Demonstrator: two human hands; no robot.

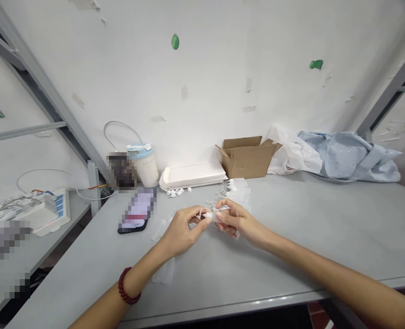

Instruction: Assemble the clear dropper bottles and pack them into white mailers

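My left hand [185,229] pinches a small white cap [207,215] with a thin white loop of cord between thumb and fingertips. Meeting it from the other side, my right hand [235,219] has its fingers closed on a translucent plastic sleeve [215,216], mostly hidden by the fingers. Whether cap and sleeve are joined I cannot tell. Behind the right hand lies a pile of similar clear sleeves [240,192] with white caps and cords. More flat clear sleeves [164,271] lie beside and below my left hand.
Several loose white caps [177,193] lie before a stack of white envelopes [195,175]. A phone [139,210] and a lidded cup [146,167] stand left. Along the wall are an open cardboard box [248,161], a white plastic bag [293,153] and blue cloth [353,155].
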